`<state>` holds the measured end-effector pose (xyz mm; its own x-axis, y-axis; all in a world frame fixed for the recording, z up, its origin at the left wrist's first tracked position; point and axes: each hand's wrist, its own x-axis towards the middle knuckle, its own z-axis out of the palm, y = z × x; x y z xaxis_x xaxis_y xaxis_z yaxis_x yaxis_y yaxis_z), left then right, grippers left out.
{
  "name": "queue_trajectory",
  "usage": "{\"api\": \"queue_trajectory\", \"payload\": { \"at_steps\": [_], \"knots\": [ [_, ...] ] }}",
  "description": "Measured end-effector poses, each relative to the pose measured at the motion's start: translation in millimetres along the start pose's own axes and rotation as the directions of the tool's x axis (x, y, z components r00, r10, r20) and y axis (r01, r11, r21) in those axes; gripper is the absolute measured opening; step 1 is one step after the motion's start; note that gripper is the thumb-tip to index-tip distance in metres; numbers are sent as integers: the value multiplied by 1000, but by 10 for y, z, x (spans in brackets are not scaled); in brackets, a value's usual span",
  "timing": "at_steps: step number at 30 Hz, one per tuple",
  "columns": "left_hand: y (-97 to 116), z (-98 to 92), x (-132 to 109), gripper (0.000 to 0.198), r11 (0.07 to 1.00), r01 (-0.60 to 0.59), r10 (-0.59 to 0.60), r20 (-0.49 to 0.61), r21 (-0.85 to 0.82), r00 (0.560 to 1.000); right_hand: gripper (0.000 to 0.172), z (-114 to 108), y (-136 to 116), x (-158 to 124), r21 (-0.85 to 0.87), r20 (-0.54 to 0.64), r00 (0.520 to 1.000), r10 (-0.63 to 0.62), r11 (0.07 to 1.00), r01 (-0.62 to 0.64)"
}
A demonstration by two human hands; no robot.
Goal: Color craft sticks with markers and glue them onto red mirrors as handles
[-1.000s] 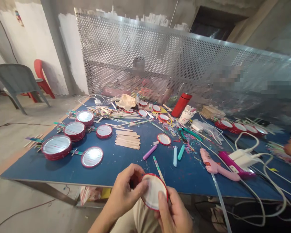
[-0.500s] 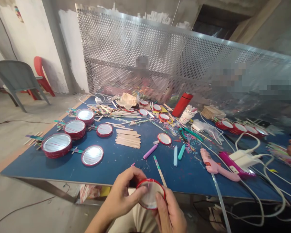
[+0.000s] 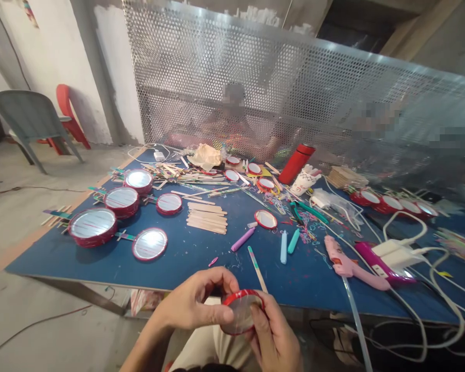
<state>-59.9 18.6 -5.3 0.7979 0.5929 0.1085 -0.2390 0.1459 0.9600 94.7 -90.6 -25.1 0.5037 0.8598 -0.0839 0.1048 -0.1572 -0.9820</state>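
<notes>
A small round disc (image 3: 241, 314) with a red rim and a pale, translucent face is held between both hands at the table's front edge. My left hand (image 3: 201, 305) grips its left side, thumb on the face and fingers behind the rim. On the right side, my right hand (image 3: 273, 328) pinches it with the thumb pressed on the face. Just beyond lies a wooden stick (image 3: 258, 269) with a green painted end. A purple marker (image 3: 243, 239), a blue marker (image 3: 283, 247) and a teal marker (image 3: 293, 241) rest farther back.
Finished-looking red-rimmed drums (image 3: 93, 227) stand at the left on the blue table (image 3: 186, 258). Flat sticks (image 3: 207, 218) lie mid-table. A pink glue gun (image 3: 352, 268), white cables and a magenta power strip (image 3: 383, 266) occupy the right. A red bottle (image 3: 296, 164) leans near the mesh panel (image 3: 201, 67).
The disc has tilted in my hands, its top rim showing more. My left thumb has straightened across its edge. The view has shifted slightly, and a small pink piece on the table shows more fully.
</notes>
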Motion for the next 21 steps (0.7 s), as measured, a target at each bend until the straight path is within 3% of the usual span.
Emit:
{"api": "queue_trajectory", "payload": {
  "at_steps": [4,9,16,21],
  "knots": [
    [-14,-33,23,55,996,55,-51,53,-75,997,55,-16,48,5,-48,7,1000,-28,998,28],
    [-16,-38,31,56,994,95,-93,47,-47,995,56,-40,67,12,-112,-36,996,-87,990,82],
    [-15,73,31,52,997,66,-72,-144,-46,987,53,-91,22,65,-107,-57,996,-73,992,67],
    [34,79,26,48,999,54,-54,-70,-10,996,52,-123,-19,89,-153,-24,992,-123,981,118]
  ]
}}
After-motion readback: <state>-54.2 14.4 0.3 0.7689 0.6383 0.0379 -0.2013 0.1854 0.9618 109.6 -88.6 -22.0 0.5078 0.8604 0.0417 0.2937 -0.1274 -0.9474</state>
